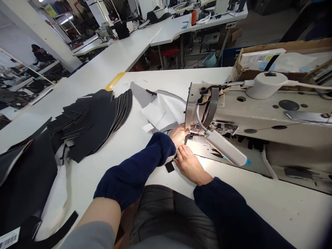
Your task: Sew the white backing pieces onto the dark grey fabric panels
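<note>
A sewing machine [215, 103] stands to the right, its lamp [225, 147] lighting the spot around the needle. My left hand [178, 135] is closed right beside the presser foot, its fingertips partly hidden; what they grip I cannot make out. Just nearer to me, my right hand [190, 164] has its fingers pressed together on a black fabric strip [169, 166], whose end sticks out on the left. Beyond my left hand lies a grey fabric piece [141, 94] with white cloth [164, 110] over it, reaching toward the machine head.
Fanned stacks of dark cut pieces [97, 117] cover the table's left part. Black and white material [28, 180] lies at the near left. Behind the machine is a cardboard box [238, 65]. An orange thread cone [193, 17] stands on another white table [173, 29].
</note>
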Demonstrator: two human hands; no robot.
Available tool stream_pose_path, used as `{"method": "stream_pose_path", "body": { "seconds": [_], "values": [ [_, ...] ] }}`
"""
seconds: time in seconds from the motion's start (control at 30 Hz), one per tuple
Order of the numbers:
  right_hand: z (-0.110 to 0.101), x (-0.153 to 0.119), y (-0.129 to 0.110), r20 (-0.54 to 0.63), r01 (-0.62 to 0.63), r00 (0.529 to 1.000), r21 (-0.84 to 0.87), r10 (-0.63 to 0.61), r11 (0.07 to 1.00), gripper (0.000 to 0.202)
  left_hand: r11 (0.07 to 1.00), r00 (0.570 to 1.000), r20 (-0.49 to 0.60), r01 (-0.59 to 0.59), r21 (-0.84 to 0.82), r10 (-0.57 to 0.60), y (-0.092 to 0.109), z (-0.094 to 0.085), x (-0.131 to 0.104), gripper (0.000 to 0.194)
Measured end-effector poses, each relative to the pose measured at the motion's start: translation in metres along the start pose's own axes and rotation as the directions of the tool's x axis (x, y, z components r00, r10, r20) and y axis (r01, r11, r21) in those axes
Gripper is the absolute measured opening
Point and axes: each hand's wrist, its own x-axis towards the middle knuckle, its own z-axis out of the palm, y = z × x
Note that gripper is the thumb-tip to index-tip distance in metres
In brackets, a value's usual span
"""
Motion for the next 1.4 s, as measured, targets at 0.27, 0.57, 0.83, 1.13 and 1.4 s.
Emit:
{"method": "stream_pose_path", "body": {
  "seconds": [0.27, 0.57, 0.83, 1.13, 1.4],
  "values": [
    [-0.005, 0.003, 0.0, 0.028, 0.039, 0.999, 0.016, -0.039, 0.999, 0.031, 0.984, 0.995, -0.047, 0.099, 0.148, -0.093, 0.013, -0.007, -0.013, 0.023],
    [-0.005, 0.001, -0.001, -0.049, 0.06, 0.997, 0.022, -0.059, 0.998, 0.034, 0.98, 0.981, -0.094, 0.177, 0.09, -0.169, 0.014, -0.003, -0.017, 0.021],
    [-0.016, -0.02, -0.014, -0.08, 0.038, 0.996, 0.12, -0.029, 0.992, 0.033, 0.973, 0.972, -0.094, 0.221, 0.064, -0.215, 0.024, -0.004, -0.024, 0.02],
    [-0.049, -0.086, 0.033, -0.239, -0.227, 0.934, 0.177, 0.265, 0.958, 0.022, 0.987, 0.975, -0.154, 0.163, -0.008, -0.163, 0.034, 0.005, -0.108, 0.024],
    [-0.046, -0.097, 0.06, -0.267, -0.402, 0.899, -0.185, 0.348, 0.897, 0.024, 0.985, 0.978, -0.115, 0.172, -0.015, -0.173, 0.038, 0.003, -0.109, 0.022]
  ]
}}
